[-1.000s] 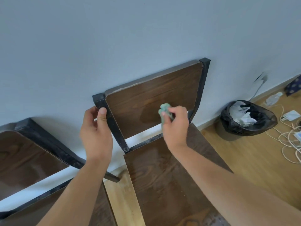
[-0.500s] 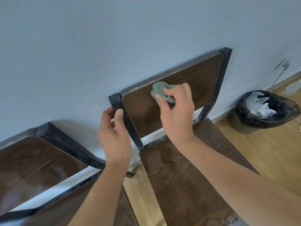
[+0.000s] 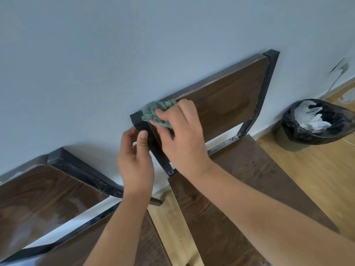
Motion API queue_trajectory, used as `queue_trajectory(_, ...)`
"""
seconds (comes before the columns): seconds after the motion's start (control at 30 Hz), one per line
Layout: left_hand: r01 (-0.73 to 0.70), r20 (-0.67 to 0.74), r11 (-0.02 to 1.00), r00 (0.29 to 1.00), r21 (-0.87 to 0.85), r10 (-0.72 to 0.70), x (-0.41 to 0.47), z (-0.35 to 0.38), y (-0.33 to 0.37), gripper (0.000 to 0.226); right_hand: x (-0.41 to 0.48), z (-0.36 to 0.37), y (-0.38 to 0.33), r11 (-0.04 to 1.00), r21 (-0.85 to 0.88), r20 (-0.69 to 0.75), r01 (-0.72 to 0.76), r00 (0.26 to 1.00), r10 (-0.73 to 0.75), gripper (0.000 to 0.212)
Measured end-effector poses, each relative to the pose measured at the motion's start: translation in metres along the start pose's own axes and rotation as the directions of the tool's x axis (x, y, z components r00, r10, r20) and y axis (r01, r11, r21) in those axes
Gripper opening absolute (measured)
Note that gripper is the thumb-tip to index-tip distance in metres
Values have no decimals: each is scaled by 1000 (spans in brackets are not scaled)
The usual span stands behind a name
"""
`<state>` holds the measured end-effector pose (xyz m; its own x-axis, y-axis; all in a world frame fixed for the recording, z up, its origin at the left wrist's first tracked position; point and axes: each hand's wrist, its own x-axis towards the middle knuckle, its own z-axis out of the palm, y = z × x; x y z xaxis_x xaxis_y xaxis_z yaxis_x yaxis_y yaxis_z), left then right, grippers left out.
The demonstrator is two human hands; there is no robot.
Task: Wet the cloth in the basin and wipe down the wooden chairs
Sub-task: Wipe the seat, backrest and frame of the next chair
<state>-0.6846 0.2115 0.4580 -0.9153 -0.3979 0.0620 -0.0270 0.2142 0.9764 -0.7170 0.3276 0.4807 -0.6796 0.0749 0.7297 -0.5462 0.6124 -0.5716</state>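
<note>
A dark wooden chair (image 3: 226,104) with a black metal frame stands against the wall in front of me. My right hand (image 3: 182,135) presses a crumpled green cloth (image 3: 155,112) onto the top left corner of its backrest. My left hand (image 3: 136,162) grips the chair's left frame post just below that corner. The seat (image 3: 240,189) lies under my right forearm and looks streaked with damp. A second wooden chair (image 3: 42,198) of the same kind stands to the left. No basin is in view.
A bin lined with a black bag (image 3: 315,121) and holding white paper stands on the wood floor (image 3: 317,173) at the right by the wall. A strip of floor runs between the two chairs.
My right hand has swept the cloth up and to the left across the backrest, from its lower middle to the top left corner. My left hand has kept its hold on the frame post.
</note>
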Motion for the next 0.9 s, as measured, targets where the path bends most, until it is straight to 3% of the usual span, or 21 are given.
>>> queue_trajectory(0.1, -7, 10, 1000, 1000, 14, 7, 1, -1, -1, 22, -41, 9, 5, 999, -44, 157, 30, 987, -22, 8)
queue_trajectory(0.2, -14, -2, 999, 1000, 36, 14, 0, 1, -2, 28, -81, -2, 38, 993, -116, 394, -9, 917, 54, 6)
queue_trajectory(0.27, -21, 0, 999, 1000, 31, 21, 0, 2, -3, 31, -84, -17, 66, 980, -165, 367, -114, 915, 168, 8)
queue_trajectory(0.33, -22, 1, 999, 1000, 25, 22, 1, 3, -4, 33, -67, -36, 93, 925, -171, 149, -339, 919, 364, 10)
queue_trajectory(0.37, -23, 5, 999, 1000, 23, 23, 1, 3, -4, 34, -55, -47, 106, 862, -154, 13, -483, 871, 491, 12)
queue_trajectory(0.43, -26, 10, 999, 1000, 28, 26, 1, 3, -5, 35, -33, -68, 133, 658, -59, -209, -750, 654, 727, 15)
queue_trajectory(0.5, -18, 10, 999, 1000, 35, 17, 1, 2, -4, 35, -23, -80, 154, 476, 49, -312, -878, 440, 842, 18)
queue_trajectory(0.57, -8, 8, 999, 1000, 32, 8, 0, 2, -3, 35, -17, -83, 157, 400, 129, -334, -908, 340, 879, 19)
queue_trajectory(0.6, -1, 5, 1000, 1000, 29, 1, 0, 2, -3, 34, -14, -81, 151, 414, 144, -344, -899, 347, 873, 20)
queue_trajectory(0.67, 13, 5, 1000, 1000, 20, -13, -1, 1, -2, 31, -1, -77, 128, 517, 151, -362, -843, 439, 822, 19)
queue_trajectory(0.77, 18, 7, 999, 1000, 28, -18, 0, 2, -1, 28, 25, -68, 79, 724, 188, -335, -663, 650, 682, 17)
queue_trajectory(0.9, 18, -6, 1000, 1000, 15, -18, 1, 2, -1, 21, 30, -42, 23, 952, 27, -218, -304, 928, 303, 17)
